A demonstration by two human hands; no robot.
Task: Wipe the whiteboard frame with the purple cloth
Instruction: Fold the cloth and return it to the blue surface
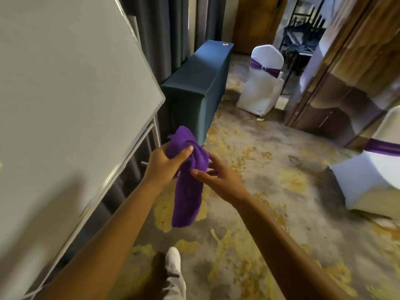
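The purple cloth (187, 191) hangs bunched in front of me, just right of the whiteboard's lower right corner. My left hand (164, 164) grips its upper part, thumb pressed over the fabric. My right hand (218, 177) touches the cloth's right side at mid-height, with its thumb and fingers against the fabric. The whiteboard (65, 105) fills the left of the view, tilted, and its pale metal frame (121, 167) runs along the bottom and right edges. Neither hand touches the frame.
A table under a dark teal cover (197, 83) stands behind the board by grey curtains. White-covered chairs with purple sashes stand at back centre (263, 83) and at right (372, 169). Patterned carpet lies underfoot, and my white shoe (173, 260) shows below.
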